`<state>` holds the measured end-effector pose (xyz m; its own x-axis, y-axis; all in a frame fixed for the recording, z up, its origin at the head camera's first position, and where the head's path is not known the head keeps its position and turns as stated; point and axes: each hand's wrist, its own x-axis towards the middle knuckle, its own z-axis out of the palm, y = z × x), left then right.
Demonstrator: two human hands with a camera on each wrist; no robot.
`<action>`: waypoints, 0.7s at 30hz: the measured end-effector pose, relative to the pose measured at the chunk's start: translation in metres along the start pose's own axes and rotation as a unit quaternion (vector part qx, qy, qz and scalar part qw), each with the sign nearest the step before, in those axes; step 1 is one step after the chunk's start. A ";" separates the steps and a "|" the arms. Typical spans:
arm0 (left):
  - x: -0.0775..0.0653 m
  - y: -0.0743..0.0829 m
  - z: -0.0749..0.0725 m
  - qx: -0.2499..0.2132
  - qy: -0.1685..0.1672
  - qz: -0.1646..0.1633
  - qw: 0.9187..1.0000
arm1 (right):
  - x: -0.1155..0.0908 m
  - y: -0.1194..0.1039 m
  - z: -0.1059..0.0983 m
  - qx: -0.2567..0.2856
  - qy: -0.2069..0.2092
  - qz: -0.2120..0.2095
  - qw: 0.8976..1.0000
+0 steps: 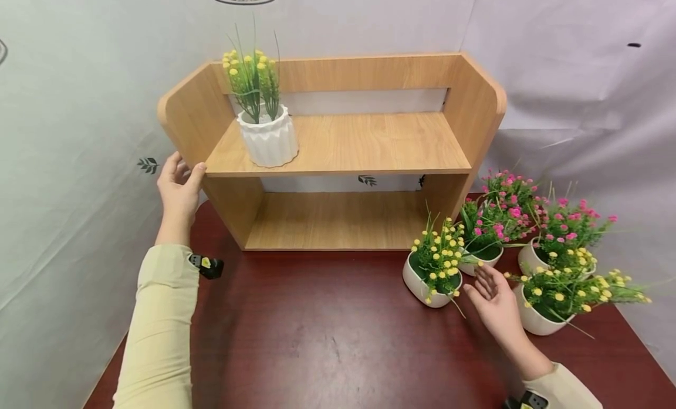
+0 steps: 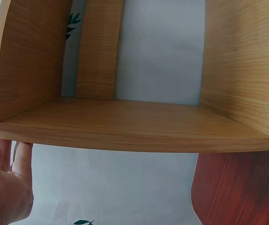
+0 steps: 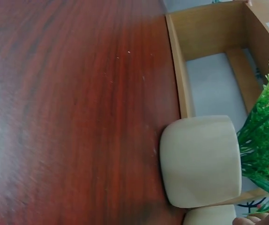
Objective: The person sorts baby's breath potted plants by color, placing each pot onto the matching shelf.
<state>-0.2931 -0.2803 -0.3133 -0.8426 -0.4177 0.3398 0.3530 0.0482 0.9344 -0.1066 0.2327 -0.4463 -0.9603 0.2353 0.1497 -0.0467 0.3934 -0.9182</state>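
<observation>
A two-tier wooden shelf (image 1: 338, 173) stands on the dark red table. At its left side, my left hand (image 1: 179, 189) holds the side panel, with the thumb at the front edge by the middle board and fingers (image 2: 23, 161) along the outer face. On the upper board a white fluted pot (image 1: 269, 140) with yellow flowers stands upright at the left. My right hand (image 1: 495, 300) is beside a white pot of yellow flowers (image 1: 434, 274) at the shelf's front right corner. Its fingers are loosely bent and hold nothing; whether they touch the leaves I cannot tell.
Right of the shelf, several white pots stand close together: pink flowers (image 1: 488, 236) and more pink flowers (image 1: 570, 224) behind, yellow flowers (image 1: 554, 303) in front. A pale wall covering (image 1: 570, 57) hangs behind. The table (image 1: 317, 327) extends in front of the shelf.
</observation>
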 end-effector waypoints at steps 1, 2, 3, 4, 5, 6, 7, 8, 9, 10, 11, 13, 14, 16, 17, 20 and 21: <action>0.000 0.000 0.000 0.002 0.000 0.001 1.000 | -0.001 0.001 0.000 -0.007 -0.010 0.004 1.000; 0.000 0.000 0.000 0.002 0.001 0.000 1.000 | -0.001 0.002 0.001 -0.013 -0.021 0.006 1.000; 0.000 0.000 0.001 0.002 0.002 0.000 1.000 | -0.002 0.003 0.001 -0.017 -0.030 0.008 0.999; 0.000 0.000 0.001 0.004 0.003 0.001 1.000 | -0.002 0.004 0.002 -0.019 -0.038 0.009 0.999; 0.000 0.000 0.001 0.005 0.004 0.001 1.000 | -0.002 0.004 0.003 -0.021 -0.048 0.009 0.999; 0.000 0.000 0.001 0.007 0.005 0.003 1.000 | -0.003 0.005 0.004 -0.028 -0.055 0.009 0.998; -0.001 0.001 0.000 0.006 0.005 0.004 1.000 | -0.002 0.005 0.005 -0.035 -0.060 0.008 0.998; -0.001 0.001 0.000 0.006 0.006 0.002 1.000 | -0.002 0.006 0.007 -0.039 -0.066 0.008 0.997; -0.001 0.001 0.000 0.004 0.006 0.000 1.000 | -0.003 0.006 0.008 -0.044 -0.071 0.011 0.996; -0.001 0.001 0.000 0.004 0.006 -0.003 1.000 | -0.003 0.006 0.009 -0.050 -0.076 0.014 0.996; -0.001 0.001 -0.001 0.005 0.006 -0.006 1.000 | -0.003 0.006 0.010 -0.057 -0.081 0.018 0.995; -0.002 0.001 -0.001 0.009 0.006 -0.013 1.000 | -0.004 0.007 0.013 -0.068 -0.087 0.023 0.994; -0.002 0.001 -0.001 0.011 0.006 -0.016 1.000 | -0.005 0.007 0.014 -0.069 -0.089 0.026 0.993; -0.001 0.000 -0.001 0.011 0.006 -0.018 1.000 | -0.005 0.008 0.016 -0.066 -0.090 0.028 0.993; -0.001 0.000 -0.001 0.012 0.006 -0.019 1.000 | -0.005 0.008 0.018 -0.058 -0.090 0.025 0.994; 0.000 -0.001 -0.001 0.011 0.008 -0.016 1.000 | -0.005 0.009 0.022 -0.033 -0.087 0.020 0.995; 0.000 -0.001 -0.001 0.010 0.008 -0.014 1.000 | -0.005 0.009 0.023 -0.030 -0.087 0.019 0.996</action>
<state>-0.2931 -0.2815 -0.3143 -0.8454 -0.4340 0.3113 0.3207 0.0536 0.9457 -0.1088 0.2146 -0.4638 -0.9945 0.0949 0.0445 0.0019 0.4409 -0.8976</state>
